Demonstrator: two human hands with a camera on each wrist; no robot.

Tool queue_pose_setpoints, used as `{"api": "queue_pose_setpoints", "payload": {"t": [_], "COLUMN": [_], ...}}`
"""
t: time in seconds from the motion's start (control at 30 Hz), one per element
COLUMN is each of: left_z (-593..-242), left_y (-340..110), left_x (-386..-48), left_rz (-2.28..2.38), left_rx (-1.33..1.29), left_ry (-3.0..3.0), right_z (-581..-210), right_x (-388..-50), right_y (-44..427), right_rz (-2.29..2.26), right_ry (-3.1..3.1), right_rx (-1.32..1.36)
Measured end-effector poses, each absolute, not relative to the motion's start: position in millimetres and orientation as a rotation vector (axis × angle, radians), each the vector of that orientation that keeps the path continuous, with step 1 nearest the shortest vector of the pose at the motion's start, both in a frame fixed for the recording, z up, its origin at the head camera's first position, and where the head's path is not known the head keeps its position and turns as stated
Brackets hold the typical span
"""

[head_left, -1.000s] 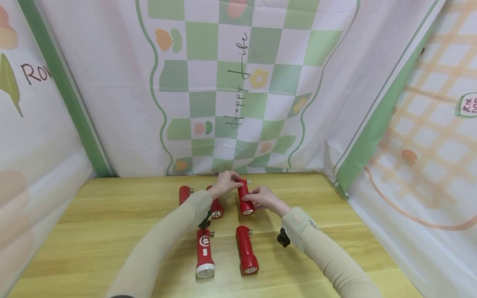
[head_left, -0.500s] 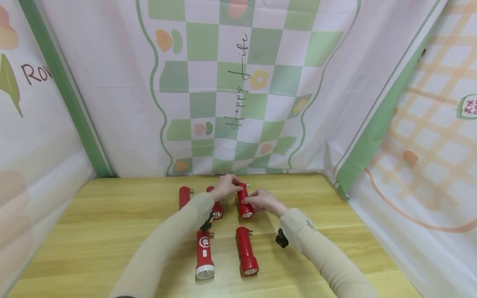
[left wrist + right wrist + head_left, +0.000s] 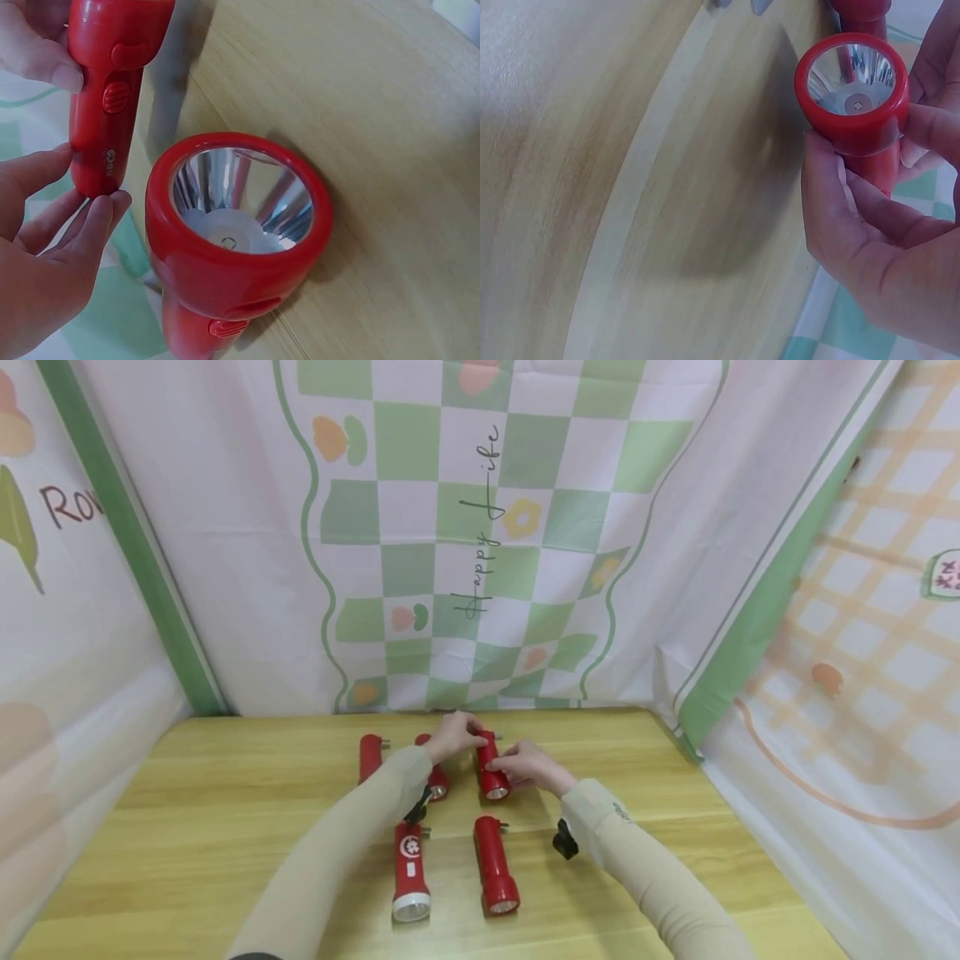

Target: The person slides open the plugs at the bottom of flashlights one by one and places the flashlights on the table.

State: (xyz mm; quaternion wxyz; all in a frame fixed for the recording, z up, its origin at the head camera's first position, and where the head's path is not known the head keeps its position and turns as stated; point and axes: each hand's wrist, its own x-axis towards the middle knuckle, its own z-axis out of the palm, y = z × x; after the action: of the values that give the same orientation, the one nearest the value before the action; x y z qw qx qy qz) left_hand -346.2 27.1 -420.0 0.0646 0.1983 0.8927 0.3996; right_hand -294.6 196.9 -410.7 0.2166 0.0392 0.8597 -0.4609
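Note:
Both my hands are on a red flashlight (image 3: 492,768) in the far row, its lens facing me. My left hand (image 3: 453,737) pinches the tail end; in the left wrist view its thumb and fingertips are on the narrow end of the body. Near the head, my right hand (image 3: 534,766) holds the flashlight, with fingers on both sides of it in the right wrist view. Another red flashlight (image 3: 437,785) lies just left of it, partly hidden behind my left hand and sleeve. Whether the held flashlight rests fully on the table is hard to tell.
A third red flashlight (image 3: 370,757) lies at the far left, partly behind my left sleeve. Nearer me lie a red flashlight with a white head (image 3: 412,872) and an all-red flashlight (image 3: 496,866). A patterned curtain (image 3: 480,568) rises behind the wooden table (image 3: 225,827).
Since a second ago, the held flashlight and both hands have come slightly down and toward me. Over the last half second they barely move. The other flashlights stay put.

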Motion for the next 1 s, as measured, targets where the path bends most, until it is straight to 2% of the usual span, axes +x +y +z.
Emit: {"api": "queue_pose_setpoints", "payload": {"t": [1.0], "left_z": [-429.5], "left_y": [30.4], "left_x": [-349.4], "left_rz": [1.161], "left_rx": [0.595], "left_ry": [2.687], "right_z": [-423.9], "right_x": [-300.1], "right_y": [197.0], "right_rz": [-1.342], "right_ry": [2.347], "right_rx": [0.125]}}
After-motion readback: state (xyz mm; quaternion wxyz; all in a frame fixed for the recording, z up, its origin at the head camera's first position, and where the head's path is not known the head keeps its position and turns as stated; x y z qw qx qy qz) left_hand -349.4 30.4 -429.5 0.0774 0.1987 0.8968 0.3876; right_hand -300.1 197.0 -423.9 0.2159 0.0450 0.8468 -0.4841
